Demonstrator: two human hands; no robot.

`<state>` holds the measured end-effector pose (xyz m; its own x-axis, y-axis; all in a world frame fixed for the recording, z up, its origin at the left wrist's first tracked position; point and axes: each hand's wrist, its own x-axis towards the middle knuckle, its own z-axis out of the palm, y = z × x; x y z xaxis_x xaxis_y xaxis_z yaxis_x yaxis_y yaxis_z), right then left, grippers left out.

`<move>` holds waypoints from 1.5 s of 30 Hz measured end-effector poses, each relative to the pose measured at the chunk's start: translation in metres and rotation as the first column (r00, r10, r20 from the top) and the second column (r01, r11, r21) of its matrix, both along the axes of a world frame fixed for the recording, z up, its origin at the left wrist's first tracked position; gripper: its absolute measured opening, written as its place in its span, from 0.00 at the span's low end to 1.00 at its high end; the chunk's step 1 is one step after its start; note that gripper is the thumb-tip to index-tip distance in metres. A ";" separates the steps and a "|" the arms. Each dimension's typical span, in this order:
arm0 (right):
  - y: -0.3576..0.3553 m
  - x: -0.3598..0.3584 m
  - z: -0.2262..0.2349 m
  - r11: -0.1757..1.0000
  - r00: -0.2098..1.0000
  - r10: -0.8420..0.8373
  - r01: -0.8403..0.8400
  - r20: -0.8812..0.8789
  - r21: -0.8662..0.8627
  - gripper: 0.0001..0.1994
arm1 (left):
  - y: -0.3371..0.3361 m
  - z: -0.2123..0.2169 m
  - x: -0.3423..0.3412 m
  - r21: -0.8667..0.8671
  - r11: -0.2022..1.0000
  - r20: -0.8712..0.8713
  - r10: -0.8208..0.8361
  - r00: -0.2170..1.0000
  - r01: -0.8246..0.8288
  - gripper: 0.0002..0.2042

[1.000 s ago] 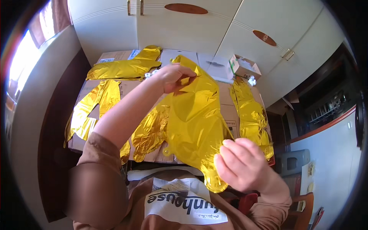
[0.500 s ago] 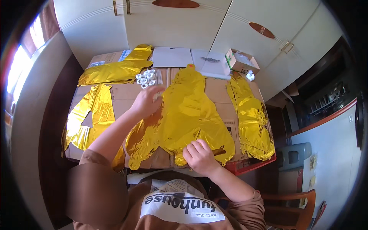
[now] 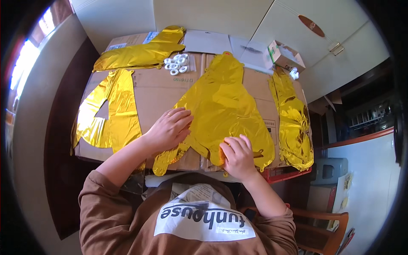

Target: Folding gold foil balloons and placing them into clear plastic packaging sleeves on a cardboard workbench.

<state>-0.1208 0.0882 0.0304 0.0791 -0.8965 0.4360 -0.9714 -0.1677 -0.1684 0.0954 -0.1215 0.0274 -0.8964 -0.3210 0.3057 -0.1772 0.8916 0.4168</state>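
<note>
Foil (image 3: 225, 102) partly hidden; left hand (image 3: 171, 127) laid across, right hand (image 3: 240, 159) curled, both grips unclear.

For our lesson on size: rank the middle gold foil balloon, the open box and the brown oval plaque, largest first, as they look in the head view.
1. Middle gold foil balloon
2. Open box
3. Brown oval plaque

We see a shiny gold foil balloon (image 3: 227, 106) lying flat, limp and lightly creased on the cardboard (image 3: 156, 95), its narrow end away from us, its broad end nearest.
</note>
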 end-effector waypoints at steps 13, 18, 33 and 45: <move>0.019 0.024 -0.002 0.997 0.999 0.041 -0.041 0.010 0.070 0.23 | 0.000 0.001 0.006 0.011 0.998 -0.091 -0.065 0.994 0.067 0.20; 0.033 0.030 0.015 0.999 0.999 0.034 -0.034 0.018 0.016 0.21 | 0.001 -0.003 0.007 -0.019 0.997 -0.088 -0.076 0.993 0.075 0.19; 0.097 0.035 -0.042 0.886 -0.665 -0.313 0.051 0.678 0.460 0.17 | 0.004 -0.007 0.004 -0.069 0.996 -0.115 -0.059 0.992 0.052 0.18; 0.090 0.053 -0.031 0.793 -0.469 -0.385 0.272 0.795 0.545 0.11 | 0.002 -0.007 0.007 0.020 0.998 -0.113 -0.062 0.992 0.065 0.24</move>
<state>-0.0676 0.1777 -0.0009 -0.6475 -0.5355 -0.5423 0.5514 0.1620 -0.8183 0.1019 -0.1198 0.0207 -0.8757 -0.2731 0.3983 -0.0716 0.8891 0.4520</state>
